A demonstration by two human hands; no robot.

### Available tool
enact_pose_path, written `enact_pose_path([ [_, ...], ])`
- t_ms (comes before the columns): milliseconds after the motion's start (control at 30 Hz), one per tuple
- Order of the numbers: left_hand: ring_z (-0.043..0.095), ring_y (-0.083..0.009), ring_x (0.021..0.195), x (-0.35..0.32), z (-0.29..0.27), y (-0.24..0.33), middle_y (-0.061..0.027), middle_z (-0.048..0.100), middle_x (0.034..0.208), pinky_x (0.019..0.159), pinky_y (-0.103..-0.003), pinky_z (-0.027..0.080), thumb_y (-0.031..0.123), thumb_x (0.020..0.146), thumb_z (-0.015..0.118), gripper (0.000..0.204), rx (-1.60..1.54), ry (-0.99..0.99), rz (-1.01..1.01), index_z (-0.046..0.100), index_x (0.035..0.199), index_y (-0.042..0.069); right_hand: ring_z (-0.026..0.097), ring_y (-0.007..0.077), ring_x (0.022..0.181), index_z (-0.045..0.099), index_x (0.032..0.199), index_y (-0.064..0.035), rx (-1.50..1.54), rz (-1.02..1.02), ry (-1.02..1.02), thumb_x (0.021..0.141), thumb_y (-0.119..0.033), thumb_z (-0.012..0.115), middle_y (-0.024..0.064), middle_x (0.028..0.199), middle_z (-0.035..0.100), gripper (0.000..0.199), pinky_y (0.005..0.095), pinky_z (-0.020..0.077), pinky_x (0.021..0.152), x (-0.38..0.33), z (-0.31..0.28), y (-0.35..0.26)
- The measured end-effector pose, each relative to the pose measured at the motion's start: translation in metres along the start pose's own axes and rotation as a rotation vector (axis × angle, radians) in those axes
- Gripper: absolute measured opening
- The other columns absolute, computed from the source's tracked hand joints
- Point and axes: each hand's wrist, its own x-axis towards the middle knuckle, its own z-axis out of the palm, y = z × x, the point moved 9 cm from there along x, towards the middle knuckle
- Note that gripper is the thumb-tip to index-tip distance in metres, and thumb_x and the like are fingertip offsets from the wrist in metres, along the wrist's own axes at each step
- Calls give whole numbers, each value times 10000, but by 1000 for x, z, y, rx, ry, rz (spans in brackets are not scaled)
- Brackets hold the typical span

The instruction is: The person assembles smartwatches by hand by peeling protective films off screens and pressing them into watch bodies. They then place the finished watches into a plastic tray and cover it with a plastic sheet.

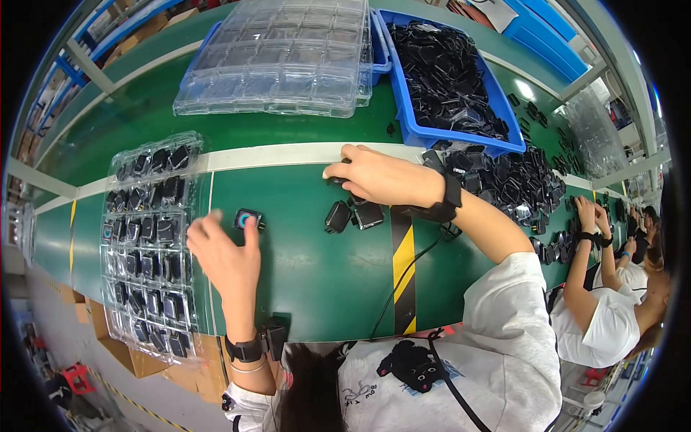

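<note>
Lying right of the clear tray, the screened device sits at the thumb of the loosely spread left hand; the right hand curls over a dark piece, grip unclear. Bare green tabletop reaches the near edge.

A green desk is spreading beneath the left hand and the right hand. Beyond the left hand, a pale metal post is rising before blue shelving. Grey floor is showing below the left hand, a red stool standing farther left. Bright glare is gleaming beyond the right hand.
</note>
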Motion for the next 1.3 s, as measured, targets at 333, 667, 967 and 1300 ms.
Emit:
enact_pose_path([
  [333,468,-368,876,-8,44,49,-173,478,996,777,-454,407,180,774,707,340,-373,-324,275,534,1037,50,553,335,883,568,1049,-59,-48,-40,59,721,-11,662,114,936,539,345,401,462,806,-39,3,-7],
  [667,511,-232,865,-49,70,135,-70,483,930,637,-334,496,234,700,730,400,-58,-280,373,526,1021,108,572,329,885,590,1024,-57,67,-44,53,663,40,640,124,968,550,378,388,490,779,-70,-5,-42],
  [967,588,-281,900,-22,-30,18,-106,566,953,725,-376,515,102,702,722,408,-544,-285,131,574,1082,104,571,338,937,634,1011,-64,1,-3,118,663,33,680,149,1040,550,365,388,487,807,-65,0,-56],
  [1300,556,-325,967,68,-83,-284,-117,561,994,786,-406,468,149,622,807,432,39,-96,-67,607,998,75,591,317,869,640,975,-37,19,95,77,604,48,723,143,1019,550,389,351,505,718,-97,0,-81],
])
